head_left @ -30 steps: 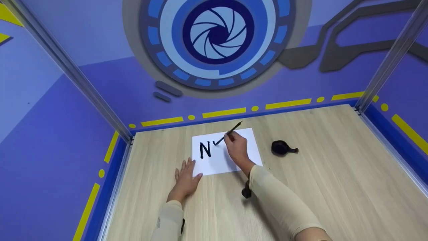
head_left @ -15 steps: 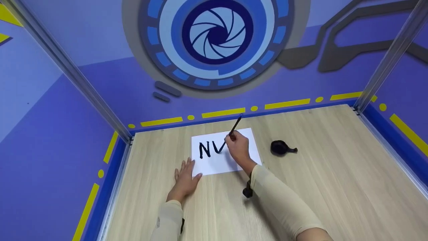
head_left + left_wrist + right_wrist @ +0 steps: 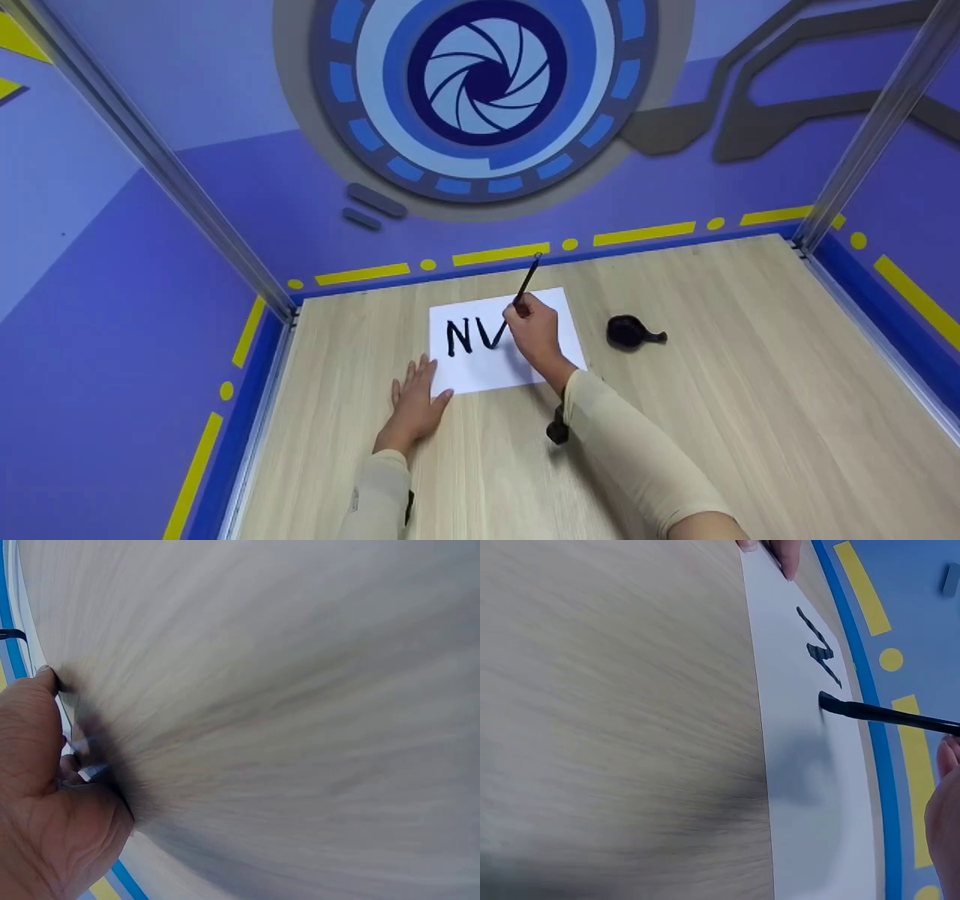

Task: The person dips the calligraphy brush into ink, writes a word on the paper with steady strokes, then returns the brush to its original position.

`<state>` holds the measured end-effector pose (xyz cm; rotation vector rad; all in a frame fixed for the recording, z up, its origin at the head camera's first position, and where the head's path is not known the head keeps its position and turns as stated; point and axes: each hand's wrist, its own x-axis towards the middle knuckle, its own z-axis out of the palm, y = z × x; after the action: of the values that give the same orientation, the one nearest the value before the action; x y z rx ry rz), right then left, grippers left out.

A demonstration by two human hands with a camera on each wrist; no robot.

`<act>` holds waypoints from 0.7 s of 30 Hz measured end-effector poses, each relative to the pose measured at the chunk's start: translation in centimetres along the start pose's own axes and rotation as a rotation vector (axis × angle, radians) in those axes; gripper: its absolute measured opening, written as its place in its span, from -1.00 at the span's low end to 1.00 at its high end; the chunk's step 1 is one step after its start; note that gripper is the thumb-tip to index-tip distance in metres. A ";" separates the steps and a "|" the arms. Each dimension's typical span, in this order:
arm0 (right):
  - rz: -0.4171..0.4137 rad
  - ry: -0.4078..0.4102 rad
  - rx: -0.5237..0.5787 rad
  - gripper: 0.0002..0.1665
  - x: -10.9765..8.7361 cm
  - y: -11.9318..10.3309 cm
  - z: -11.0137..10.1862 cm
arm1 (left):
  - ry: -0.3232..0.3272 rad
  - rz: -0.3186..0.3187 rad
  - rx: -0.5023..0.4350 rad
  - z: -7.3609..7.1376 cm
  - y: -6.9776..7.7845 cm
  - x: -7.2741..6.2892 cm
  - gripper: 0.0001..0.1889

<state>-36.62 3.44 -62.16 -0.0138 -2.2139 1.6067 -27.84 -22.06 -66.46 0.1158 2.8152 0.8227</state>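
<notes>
A white sheet of paper (image 3: 480, 379) lies on the wooden table with a black letter N (image 3: 460, 336) and a V-like shape beside it. My right hand (image 3: 535, 328) pinches a thin, dark paintbrush (image 3: 885, 714); its handle slants up and away. In the right wrist view the brush's dark bristles (image 3: 828, 701) are at the paper, beside the N. My left hand (image 3: 415, 405) rests at the sheet's lower left corner, fingers spread and thumb at the near edge. In the left wrist view the left hand (image 3: 52, 787) shows at the left, against the tabletop.
A small black dish (image 3: 627, 331) with a stubby handle stands right of the paper. Purple-blue printed walls (image 3: 225, 187) enclose the table at the back and sides, with metal posts at the corners. A black device (image 3: 556, 431) hangs under my right wrist.
The brush has travelled down and then up to the right, turning a short mark into a V-like shape. Its handle now stands more upright. The left hand has stayed put.
</notes>
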 end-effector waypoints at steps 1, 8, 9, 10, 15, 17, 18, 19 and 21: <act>-0.001 0.001 0.005 -0.90 0.0 -0.1 -0.1 | 0.001 0.002 -0.002 0.0 0.0 0.0 -0.24; 0.006 0.067 0.060 -0.91 0.5 -1.1 -0.8 | -0.010 -0.012 -0.001 0.0 -0.1 0.1 -0.23; 0.008 0.070 0.061 -0.91 0.6 -1.2 -0.9 | -0.008 -0.010 -0.003 0.0 -0.1 0.1 -0.23; 0.010 0.072 0.063 -0.91 0.7 -1.3 -1.0 | -0.007 -0.010 -0.004 0.0 -0.2 0.1 -0.23; 0.014 0.075 0.063 -0.89 0.7 -1.5 -1.2 | -0.008 -0.005 0.003 0.1 -0.3 0.2 -0.23; 0.011 0.077 0.062 -0.89 0.6 -1.4 -1.2 | -0.009 -0.002 0.012 0.2 -0.3 0.2 -0.23; 0.009 0.078 0.064 -0.90 0.6 -1.3 -1.2 | -0.006 0.004 0.008 0.1 -0.3 0.1 -0.23; 0.006 0.078 0.065 -0.90 0.5 -1.2 -1.2 | -0.004 0.008 0.007 0.1 -0.3 0.1 -0.24; 0.000 0.079 0.070 -0.91 0.5 -1.1 -1.3 | -0.001 0.017 0.006 0.0 -0.1 0.0 -0.24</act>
<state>-36.43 4.35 -60.64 -0.0556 -2.0975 1.6540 -27.82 -22.18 -66.55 0.1407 2.8198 0.8173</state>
